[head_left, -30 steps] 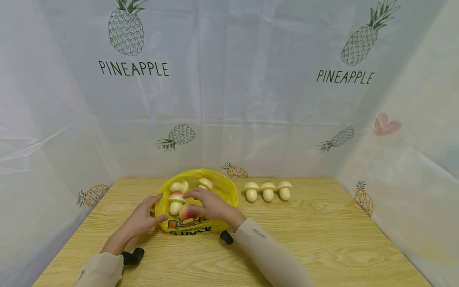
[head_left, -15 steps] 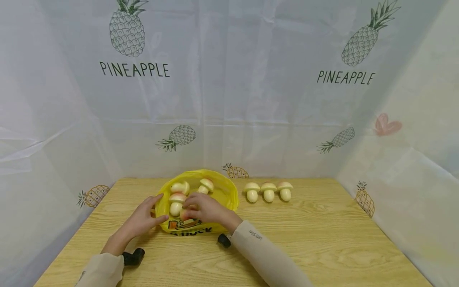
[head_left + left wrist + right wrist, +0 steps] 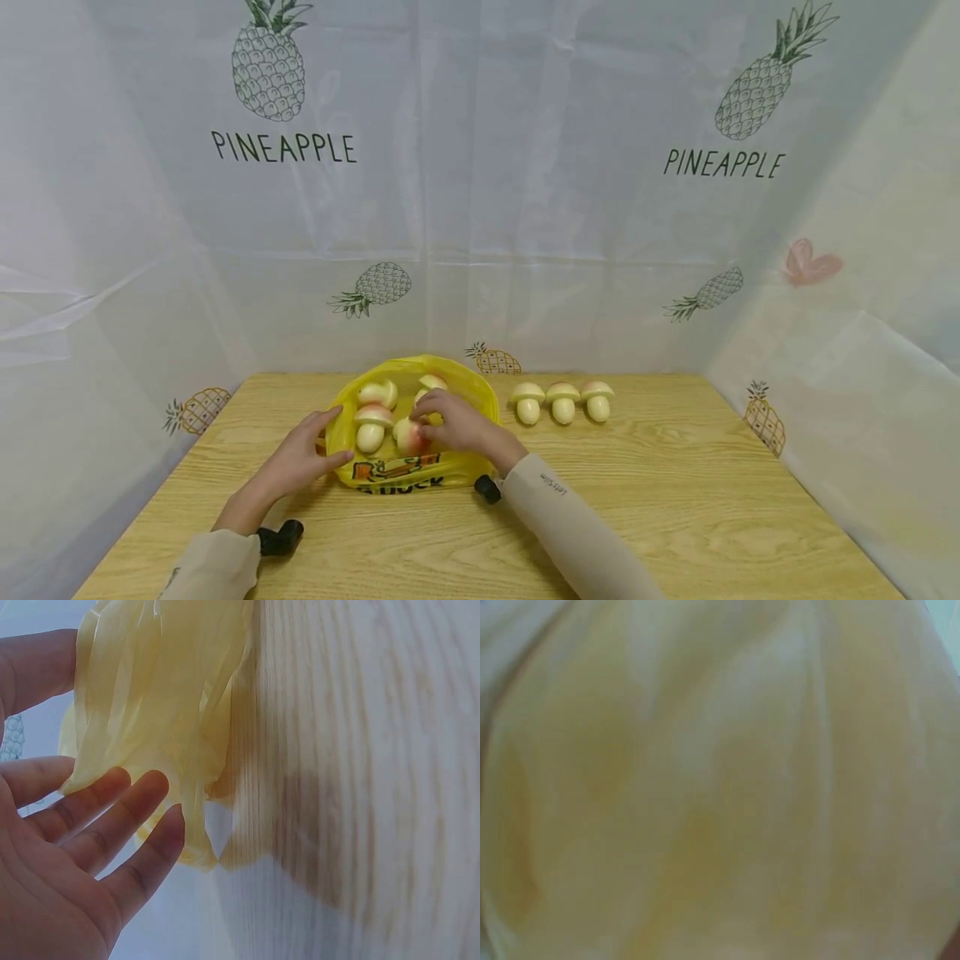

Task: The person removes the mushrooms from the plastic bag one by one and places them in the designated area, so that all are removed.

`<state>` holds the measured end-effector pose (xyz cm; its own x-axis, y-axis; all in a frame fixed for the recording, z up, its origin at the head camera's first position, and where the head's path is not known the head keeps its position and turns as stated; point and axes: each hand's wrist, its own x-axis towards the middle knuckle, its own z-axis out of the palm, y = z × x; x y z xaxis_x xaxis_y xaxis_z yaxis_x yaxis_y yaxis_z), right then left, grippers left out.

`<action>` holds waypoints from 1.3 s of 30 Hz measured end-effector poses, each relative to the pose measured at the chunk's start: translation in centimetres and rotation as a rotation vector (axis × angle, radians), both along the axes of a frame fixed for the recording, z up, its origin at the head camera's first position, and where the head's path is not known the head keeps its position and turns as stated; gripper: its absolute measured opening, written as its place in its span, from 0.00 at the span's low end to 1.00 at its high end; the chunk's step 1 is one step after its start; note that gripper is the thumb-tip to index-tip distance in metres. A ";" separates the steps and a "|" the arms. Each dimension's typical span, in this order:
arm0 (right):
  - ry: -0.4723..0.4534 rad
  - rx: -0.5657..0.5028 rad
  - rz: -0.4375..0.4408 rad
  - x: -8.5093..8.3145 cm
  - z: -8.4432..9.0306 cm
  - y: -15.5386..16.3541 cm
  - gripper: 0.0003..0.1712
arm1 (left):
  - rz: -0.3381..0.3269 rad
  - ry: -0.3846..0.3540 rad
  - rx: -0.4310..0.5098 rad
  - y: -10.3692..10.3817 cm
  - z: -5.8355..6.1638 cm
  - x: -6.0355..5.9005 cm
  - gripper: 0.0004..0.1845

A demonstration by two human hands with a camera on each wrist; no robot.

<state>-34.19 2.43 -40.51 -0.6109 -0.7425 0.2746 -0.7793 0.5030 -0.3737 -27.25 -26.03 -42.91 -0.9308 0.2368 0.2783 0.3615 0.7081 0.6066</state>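
A yellow plastic bag (image 3: 472, 400) lies open on the wooden table (image 3: 675, 500) and holds several toy mushrooms. My right hand (image 3: 422, 427) reaches into it and pinches a pink-capped mushroom (image 3: 407, 436) near the front. Another pink-capped mushroom (image 3: 370, 425) stands just left of it, and two more (image 3: 377, 392) lie at the back. My left hand (image 3: 337, 433) rests at the bag's left rim; its fingers (image 3: 112, 817) are straight against the thin yellow film (image 3: 157, 712). The right wrist view shows only blurred yellow bag (image 3: 720, 780).
Three pale mushrooms (image 3: 562, 402) stand in a row on the table, right of the bag. White sheets printed with pineapples (image 3: 480, 208) wall the table at the back and both sides. A small black piece (image 3: 281, 535) shows at my left wrist.
My right hand has moved a little back and to the right inside the bag, taking the pink-capped mushroom with it. The left hand stays at the bag's rim.
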 end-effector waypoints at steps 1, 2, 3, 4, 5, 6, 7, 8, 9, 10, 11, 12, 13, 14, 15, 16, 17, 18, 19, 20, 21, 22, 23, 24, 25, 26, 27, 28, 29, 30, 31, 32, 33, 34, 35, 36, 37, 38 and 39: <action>0.007 0.007 -0.019 -0.1 0.0 0.1 0.14 | -0.002 0.001 -0.001 0.0 0.0 0.0 0.42; 0.011 0.016 -0.044 -0.1 0.0 0.1 0.14 | -0.002 0.003 -0.002 0.0 0.0 0.0 0.42; 0.014 0.027 -0.069 -0.2 0.0 0.2 0.15 | -0.003 0.003 -0.003 0.0 0.0 0.0 0.42; 0.017 0.037 -0.093 -0.2 0.0 0.1 0.17 | -0.003 0.004 -0.003 0.0 0.0 0.0 0.42; 0.012 0.044 -0.117 -0.2 0.0 0.1 0.19 | -0.004 0.003 -0.002 0.1 0.0 0.0 0.42; 0.012 0.052 -0.136 -0.2 0.0 0.0 0.21 | -0.003 0.002 -0.001 0.1 0.0 0.0 0.42; 0.017 0.061 -0.155 -0.1 0.0 -0.2 0.23 | -0.003 0.000 -0.001 0.1 0.0 0.1 0.42; 0.024 0.071 -0.177 -0.1 -0.1 -0.3 0.25 | -0.002 -0.003 0.001 0.1 0.0 0.1 0.42; 0.030 0.077 -0.194 0.0 -0.2 -0.4 0.27 | -0.003 -0.005 0.001 0.1 0.1 0.1 0.42; 0.036 0.084 -0.213 0.0 -0.3 -0.6 0.28 | -0.002 -0.008 0.002 0.1 0.1 0.1 0.42; 0.039 0.089 -0.228 0.1 -0.4 -0.7 0.30 | 0.000 -0.009 0.003 0.1 0.0 0.1 0.42; 0.043 0.092 -0.245 0.2 -0.5 -0.9 0.31 | 0.001 -0.008 0.003 0.1 0.0 0.1 0.42; 0.042 0.091 -0.259 0.3 -0.6 -1.0 0.31 | 0.002 -0.006 0.002 0.1 0.0 0.2 0.42; 0.041 0.089 -0.269 0.3 -0.7 -1.1 0.32 | 0.002 -0.003 0.001 0.1 0.0 0.2 0.42; 0.038 0.085 -0.275 0.4 -0.7 -1.2 0.32 | 0.001 0.001 -0.002 0.1 0.0 0.2 0.42; 0.035 0.080 -0.279 0.4 -0.8 -1.2 0.32 | 0.002 0.004 -0.004 0.1 0.0 0.1 0.42; 0.033 0.078 -0.280 0.5 -0.8 -1.3 0.32 | 0.002 0.008 -0.005 0.1 0.0 0.2 0.42; 0.034 0.077 -0.280 0.5 -0.8 -1.2 0.32 | 0.002 0.009 -0.007 0.1 0.0 0.2 0.42; 0.038 0.078 -0.275 0.5 -0.8 -1.2 0.31 | 0.001 0.011 -0.008 0.1 0.0 0.2 0.42; 0.037 0.079 -0.268 0.5 -0.8 -1.2 0.31 | 0.001 0.011 -0.008 0.1 -0.1 0.1 0.42; 0.037 0.082 -0.261 0.5 -0.8 -1.1 0.30 | 0.001 0.012 -0.009 0.1 -0.1 0.1 0.42; 0.034 0.084 -0.250 0.4 -0.8 -1.0 0.30 | 0.002 0.013 -0.009 0.1 -0.1 0.1 0.42; 0.032 0.090 -0.237 0.4 -0.8 -0.8 0.30 | 0.002 0.013 -0.008 0.1 -0.1 0.1 0.42; 0.027 0.094 -0.221 0.3 -0.8 -0.7 0.29 | 0.002 0.013 -0.008 0.1 -0.1 0.1 0.42; 0.021 0.097 -0.202 0.2 -0.7 -0.5 0.29 | 0.001 0.013 -0.008 0.1 0.0 0.1 0.41; 0.017 0.102 -0.188 0.1 -0.6 -0.3 0.28 | 0.001 0.012 -0.007 0.1 0.0 0.1 0.41; 0.012 0.105 -0.171 0.0 -0.6 -0.2 0.28 | 0.001 0.012 -0.006 0.1 0.0 0.1 0.41; 0.007 0.106 -0.154 -0.1 -0.5 0.0 0.27 | 0.001 0.010 -0.006 0.1 0.0 0.1 0.41; 0.006 0.109 -0.140 -0.2 -0.5 0.2 0.27 | 0.000 0.009 -0.007 0.1 0.0 0.1 0.42; 0.001 0.105 -0.126 -0.2 -0.4 0.3 0.27 | 0.000 0.008 -0.009 0.1 -0.1 0.1 0.42; -0.004 0.102 -0.115 -0.3 -0.4 0.5 0.27 | 0.001 0.007 -0.010 0.1 -0.1 0.1 0.42; -0.005 0.097 -0.107 -0.4 -0.4 0.6 0.27 | 0.000 0.007 -0.011 0.0 -0.1 0.1 0.42; -0.008 0.089 -0.102 -0.4 -0.4 0.6 0.27 | -0.001 0.007 -0.012 0.0 -0.2 0.1 0.42; -0.003 0.084 -0.105 -0.4 -0.4 0.6 0.27 | -0.001 0.006 -0.012 0.0 -0.2 0.1 0.42; 0.000 0.079 -0.113 -0.4 -0.5 0.6 0.27 | -0.003 0.004 -0.012 -0.1 -0.2 0.1 0.42; 0.000 0.073 -0.124 -0.4 -0.6 0.5 0.28 | -0.003 0.003 -0.011 -0.1 -0.2 0.0 0.42; 0.004 0.070 -0.139 -0.3 -0.7 0.4 0.29 | -0.003 0.003 -0.011 -0.1 -0.3 0.0 0.42; 0.009 0.067 -0.156 -0.4 -0.8 0.3 0.30 | -0.002 0.003 -0.012 -0.1 -0.3 0.0 0.42; 0.007 0.065 -0.174 -0.3 -0.9 0.2 0.30 | -0.004 0.003 -0.013 -0.1 -0.3 -0.1 0.42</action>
<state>-34.54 2.64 -41.45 -0.7297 -0.6423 0.2345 -0.6812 0.6533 -0.3305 -27.31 -26.11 -43.24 -0.9291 0.2440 0.2780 0.3660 0.7145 0.5962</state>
